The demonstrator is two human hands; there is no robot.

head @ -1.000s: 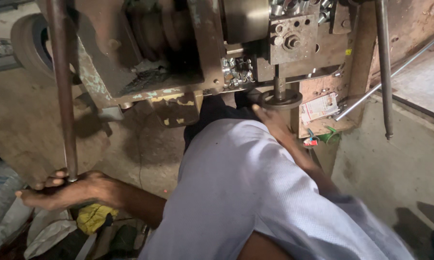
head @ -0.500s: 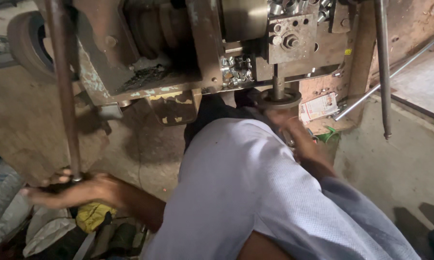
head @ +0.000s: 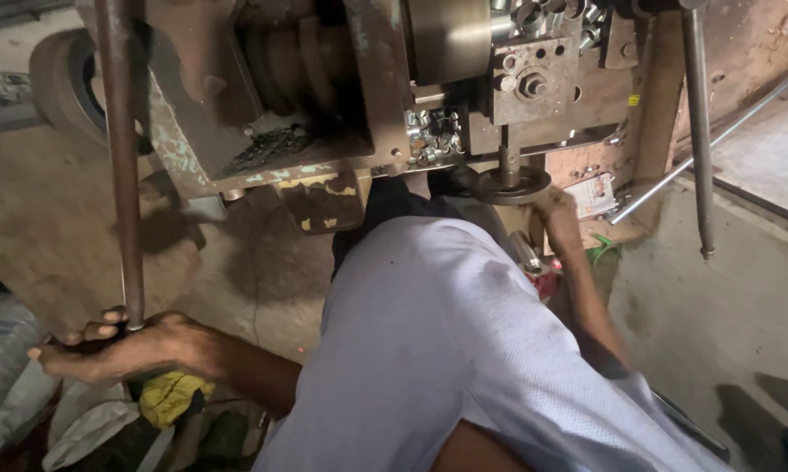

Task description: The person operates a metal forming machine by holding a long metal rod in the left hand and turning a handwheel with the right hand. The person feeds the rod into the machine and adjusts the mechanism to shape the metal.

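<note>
- Two bare hands are at work on a worn metal machine, seen from above past the person's pale blue shirt.
- Left hand: low at the left of the view, at the lower end of a long dark steel rod. The fingers are curled round the rod's base in a clenched hold, with the thumb stretched out to the left.
- Steel rod: it stands nearly upright, running from the left hand up past the left side of the machine and out of the top of the view.
- Right hand: reaching forward beside the shirt, touching the rim of a round dark handwheel. The fingers are partly hidden behind the wheel, so it cannot be told whether they are clenched or loose.
- Handwheel: it hangs on a short vertical shaft under the machine's bolted steel block.
- Small shiny metal parts lie in a heap on a ledge of the machine, left of the shaft.
- Yellow cloth lies on the floor just beneath the left wrist.
- Second thin rod hangs upright at the right, well apart from both hands.
</note>
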